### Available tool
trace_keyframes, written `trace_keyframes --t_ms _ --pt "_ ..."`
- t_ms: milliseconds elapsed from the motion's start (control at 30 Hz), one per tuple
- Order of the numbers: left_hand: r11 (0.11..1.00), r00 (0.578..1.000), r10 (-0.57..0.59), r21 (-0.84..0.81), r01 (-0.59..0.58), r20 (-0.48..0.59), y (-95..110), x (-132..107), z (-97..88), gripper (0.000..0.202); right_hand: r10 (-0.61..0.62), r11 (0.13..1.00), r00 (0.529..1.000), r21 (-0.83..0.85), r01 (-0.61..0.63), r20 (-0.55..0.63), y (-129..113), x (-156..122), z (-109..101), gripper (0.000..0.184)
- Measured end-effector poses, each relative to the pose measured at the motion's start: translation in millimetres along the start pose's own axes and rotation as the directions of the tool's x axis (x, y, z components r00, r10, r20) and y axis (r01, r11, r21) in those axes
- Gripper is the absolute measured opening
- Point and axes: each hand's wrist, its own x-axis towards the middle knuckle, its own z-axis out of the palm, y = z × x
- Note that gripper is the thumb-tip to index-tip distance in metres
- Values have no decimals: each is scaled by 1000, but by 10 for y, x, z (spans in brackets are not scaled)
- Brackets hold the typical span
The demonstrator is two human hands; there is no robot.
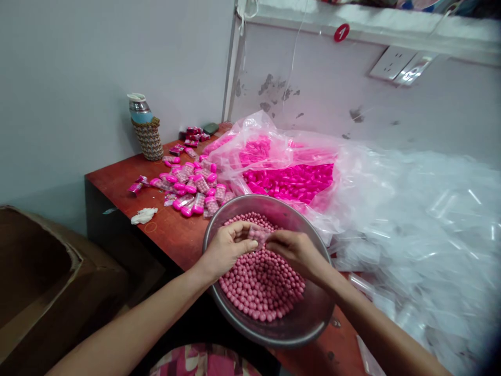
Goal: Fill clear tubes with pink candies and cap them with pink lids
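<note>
A steel bowl (309, 318) full of small pink balls (262, 282) sits at the near edge of a red-brown table (172, 230). Both my hands are over the bowl. My left hand (227, 248) and my right hand (295, 250) pinch the two ends of a small clear tube (258, 234) that holds pink balls. Both hands have their fingers closed on it. Beyond the bowl lies an open plastic bag of bright pink caps (291, 180).
Filled tubes with pink caps (193, 188) lie in a pile left of the bag. A bottle in a woven sleeve (146, 130) stands at the far left corner. Clear plastic bags of empty tubes (422, 219) cover the right. A cardboard box (47, 282) stands at left.
</note>
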Motion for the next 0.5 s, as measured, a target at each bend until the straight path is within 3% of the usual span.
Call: trace_keyframes --t_ms 67,133,300,433,500 --pt "1000 1000 -8 13 8 2 1 -1 11 25 43 977 969 215 11 -243 -87 15 -82 15" --pt "999 1000 -14 29 14 3 -3 -1 17 25 47 934 934 347 84 -354 -185 46 -102 14" --pt "999 1000 3 41 -3 -3 -24 0 6 29 -2 862 949 480 161 -316 -330 141 -17 13" --pt "1000 999 -29 -5 29 -26 -7 0 -2 28 84 882 931 461 96 -356 -259 105 -50 14" --pt "998 997 -64 -28 63 -39 12 -1 3 26 101 924 961 382 5 -257 -167 65 -122 17"
